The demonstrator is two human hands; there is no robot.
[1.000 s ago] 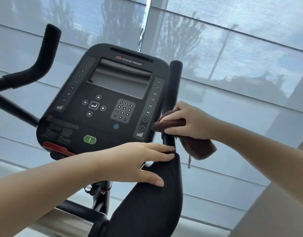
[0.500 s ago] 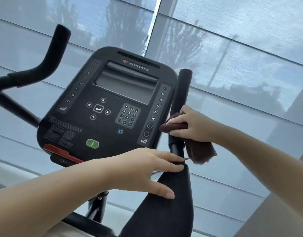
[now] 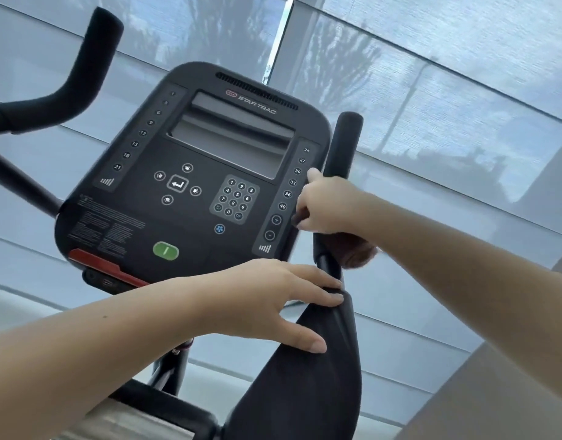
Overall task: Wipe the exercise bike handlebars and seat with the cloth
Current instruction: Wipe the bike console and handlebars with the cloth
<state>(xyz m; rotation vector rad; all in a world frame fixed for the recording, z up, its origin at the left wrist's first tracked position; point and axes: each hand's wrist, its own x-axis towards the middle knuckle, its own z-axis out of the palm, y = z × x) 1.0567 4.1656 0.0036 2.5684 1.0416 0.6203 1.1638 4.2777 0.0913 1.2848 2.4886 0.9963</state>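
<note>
The bike's right handlebar (image 3: 344, 138) is a black upright grip just right of the console. My right hand (image 3: 329, 206) is wrapped around its middle with a dark brown cloth (image 3: 352, 250) pressed against the bar; most of the cloth is hidden under the hand, and a fold hangs below it. My left hand (image 3: 273, 300) lies flat, fingers apart, on the top of the wide black arm pad (image 3: 305, 376) below the grip. The left handlebar (image 3: 86, 68) curves up at the far left, untouched. The seat is out of view.
The black console (image 3: 194, 173) with its screen, keypad and green button stands between the two handlebars, close to my right hand. Behind the bike is a window wall covered by grey translucent blinds (image 3: 432, 90). A pale wall edge (image 3: 511, 392) fills the lower right.
My right hand has slid up the right handlebar with the cloth, so less cloth hangs below it. My left hand has stayed on the arm pad. The camera has come closer.
</note>
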